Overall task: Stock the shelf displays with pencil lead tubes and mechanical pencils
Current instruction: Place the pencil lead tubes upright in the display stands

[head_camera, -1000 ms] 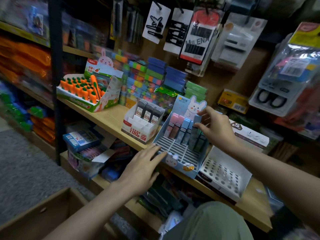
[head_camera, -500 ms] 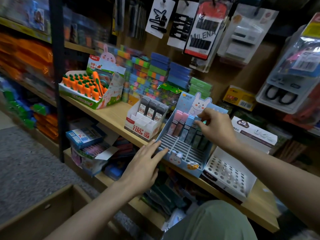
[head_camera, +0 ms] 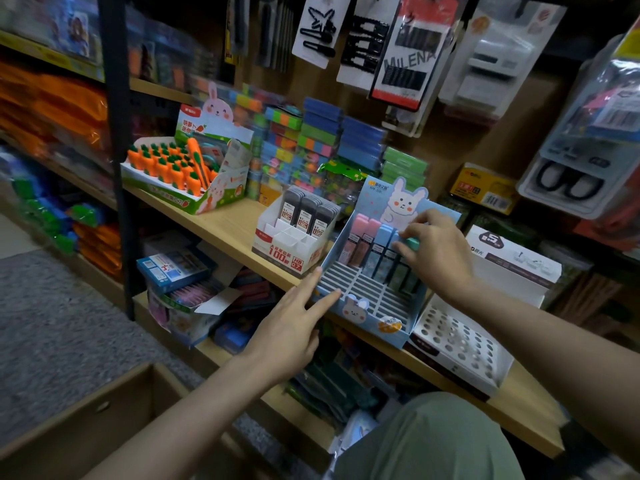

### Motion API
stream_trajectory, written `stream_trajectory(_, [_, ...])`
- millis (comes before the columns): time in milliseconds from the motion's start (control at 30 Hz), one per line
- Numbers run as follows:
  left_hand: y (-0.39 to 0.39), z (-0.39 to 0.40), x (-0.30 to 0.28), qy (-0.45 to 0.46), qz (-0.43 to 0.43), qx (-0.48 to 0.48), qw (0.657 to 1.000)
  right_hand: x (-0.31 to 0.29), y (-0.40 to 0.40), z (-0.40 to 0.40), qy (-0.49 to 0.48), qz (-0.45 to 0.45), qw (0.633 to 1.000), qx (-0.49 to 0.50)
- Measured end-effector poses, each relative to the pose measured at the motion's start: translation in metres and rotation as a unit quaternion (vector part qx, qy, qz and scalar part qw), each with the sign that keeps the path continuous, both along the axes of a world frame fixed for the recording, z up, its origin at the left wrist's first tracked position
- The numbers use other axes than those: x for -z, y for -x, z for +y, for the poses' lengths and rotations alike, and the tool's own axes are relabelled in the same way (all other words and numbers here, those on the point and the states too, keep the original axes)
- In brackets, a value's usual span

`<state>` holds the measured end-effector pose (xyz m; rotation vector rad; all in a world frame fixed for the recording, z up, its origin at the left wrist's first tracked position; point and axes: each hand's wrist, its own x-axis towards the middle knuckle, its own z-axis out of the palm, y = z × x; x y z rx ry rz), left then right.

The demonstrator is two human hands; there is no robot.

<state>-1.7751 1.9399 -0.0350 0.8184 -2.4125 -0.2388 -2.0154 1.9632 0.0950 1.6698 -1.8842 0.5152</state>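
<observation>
Right hand pinches teal-capped tube; left hand flat — white box reads "100", "HB 0.7"

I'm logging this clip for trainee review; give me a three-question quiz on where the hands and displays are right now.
1. True or false: the left hand grips a pencil.
2. What does the right hand pinch? A) a teal-capped lead tube B) scissors C) a carrot-shaped pen
3. Fill in: the pale blue cardboard bunny display box has its front slot rows ____.

Key: 1 false, straight fingers rest on the box's front corner. 2 A. 3 empty; only the back row holds tubes.
</observation>
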Motion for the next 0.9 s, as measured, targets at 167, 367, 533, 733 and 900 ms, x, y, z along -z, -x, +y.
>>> stream_trajectory(167, [-0.009,0.005,-0.003,-0.074,0.039,0.036,0.996,-0.002,-0.017,0.015,-0.011,-0.048,0.998,-0.029])
stream_trajectory(367, [-0.053,0.04,0.007,-0.252,0.149,-0.003,0.956,0.032,-0.098,0.042,-0.053,-0.131,0.953,-0.267])
stream_trajectory(533, [-0.127,0.076,0.062,-0.432,-0.017,-0.094,0.897,0.106,-0.181,0.059,-0.234,-0.151,0.883,-0.378])
stream_trajectory(733, [-0.218,0.142,0.161,-0.545,-0.127,-0.333,0.759,0.23,-0.232,0.075,-0.517,-0.225,0.782,-0.264])
stream_trajectory(900, [-0.223,0.173,0.222,-0.591,-0.042,-0.469,0.655,0.306,-0.255,0.074,-0.594,-0.336,0.72,-0.125])
